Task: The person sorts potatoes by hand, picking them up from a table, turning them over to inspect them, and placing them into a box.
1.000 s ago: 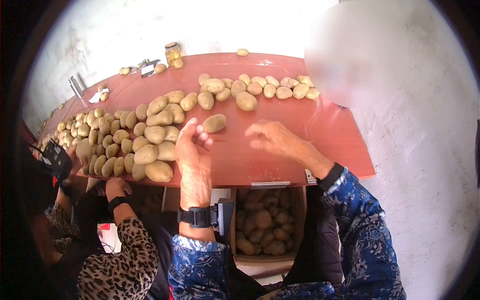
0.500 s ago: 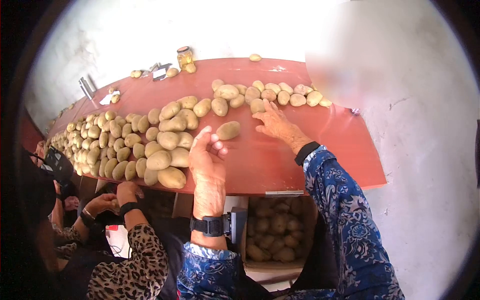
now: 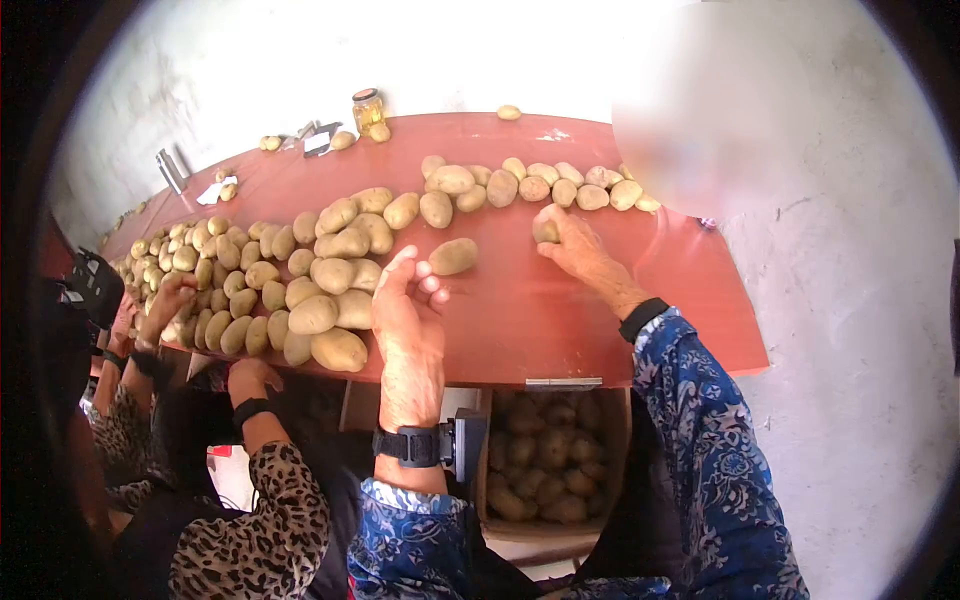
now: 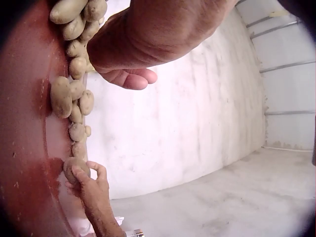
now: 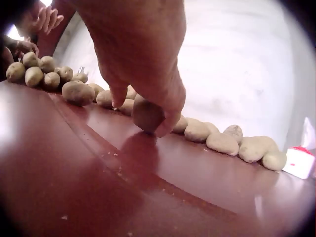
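Between the fingers and thumb of my right hand (image 3: 585, 252) is a potato (image 3: 546, 224), just on the near side of the back row. In the right wrist view the right hand (image 5: 143, 54) holds this potato (image 5: 147, 113) low over the red table (image 5: 89, 168). My left hand (image 3: 408, 325) is raised palm up with loosely bent fingers and holds nothing; a single potato (image 3: 454, 256) lies beside its fingertips. The left wrist view shows the left hand (image 4: 163, 34) close up, and the right hand (image 4: 94, 190) gripping the potato (image 4: 74, 169) farther off.
Many potatoes (image 3: 240, 275) cover the table's left side, and a row (image 3: 592, 196) runs along the back right. A box of potatoes (image 3: 548, 455) is below the table edge. A jar (image 3: 368, 106) stands at the back. Another person's hand (image 3: 168, 300) is over the left potatoes.
My right hand reached the back row, took hold of a potato and has moved it slightly right. My left hand stays nearly still. The other person's hand has risen to the potatoes.
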### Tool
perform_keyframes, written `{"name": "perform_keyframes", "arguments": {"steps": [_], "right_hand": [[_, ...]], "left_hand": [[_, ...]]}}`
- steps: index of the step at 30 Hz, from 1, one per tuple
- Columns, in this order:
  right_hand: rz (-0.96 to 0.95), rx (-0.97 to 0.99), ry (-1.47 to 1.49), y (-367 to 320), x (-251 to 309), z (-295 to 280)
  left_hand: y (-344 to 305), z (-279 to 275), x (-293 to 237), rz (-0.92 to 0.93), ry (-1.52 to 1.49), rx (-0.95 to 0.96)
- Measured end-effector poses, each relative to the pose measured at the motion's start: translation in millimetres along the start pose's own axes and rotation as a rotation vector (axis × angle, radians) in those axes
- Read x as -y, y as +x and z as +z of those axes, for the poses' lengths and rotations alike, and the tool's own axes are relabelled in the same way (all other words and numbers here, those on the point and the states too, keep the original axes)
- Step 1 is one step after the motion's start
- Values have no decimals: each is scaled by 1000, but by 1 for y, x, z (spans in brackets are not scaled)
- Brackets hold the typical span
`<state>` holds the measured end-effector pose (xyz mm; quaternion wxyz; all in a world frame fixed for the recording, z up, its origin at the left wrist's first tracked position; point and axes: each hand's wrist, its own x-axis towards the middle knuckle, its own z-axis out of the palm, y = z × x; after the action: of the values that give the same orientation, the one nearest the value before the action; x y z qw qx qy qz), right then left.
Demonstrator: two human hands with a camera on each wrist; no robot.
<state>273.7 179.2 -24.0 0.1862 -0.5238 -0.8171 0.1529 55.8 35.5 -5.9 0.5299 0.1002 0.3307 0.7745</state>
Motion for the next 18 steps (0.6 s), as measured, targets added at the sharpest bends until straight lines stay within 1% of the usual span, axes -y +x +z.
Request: {"name": "perform_keyframes", "arguments": {"steps": [2, 3, 5, 6, 8, 9, 11, 12, 14, 15, 17, 18], "right_hand": [[2, -80, 172, -9, -8, -5], [6, -79, 171, -14, -11, -6], [94, -95, 178, -23, -15, -9], [95, -92, 178, -26, -18, -11], [100, -93, 379, -32, -16, -15], [105, -86, 381, -35, -17, -18], [54, 154, 714, -50, -2, -36], [64, 161, 719, -58, 7, -44], [-63, 434, 709, -73, 25, -58], [-46, 447, 718, -77, 30, -61], [-311, 845, 509, -80, 39, -63], [-298, 917, 424, -86, 49, -62]], "left_hand": [[0, -1, 0, 10, 17, 21], [-1, -1, 0, 6, 18, 20], [-1, 2, -2, 0, 9, -4], [0, 1, -2, -1, 9, -6], [3, 0, -3, 9, 16, -21], [5, -2, -3, 5, 18, -28], [4, -1, -3, 19, 10, -19], [3, 0, -4, 22, 10, -19], [4, 2, -4, 21, 27, -8], [5, 0, -3, 23, 39, 10], [8, -4, -1, 42, 47, 122], [10, -5, -1, 32, 36, 145]]}}
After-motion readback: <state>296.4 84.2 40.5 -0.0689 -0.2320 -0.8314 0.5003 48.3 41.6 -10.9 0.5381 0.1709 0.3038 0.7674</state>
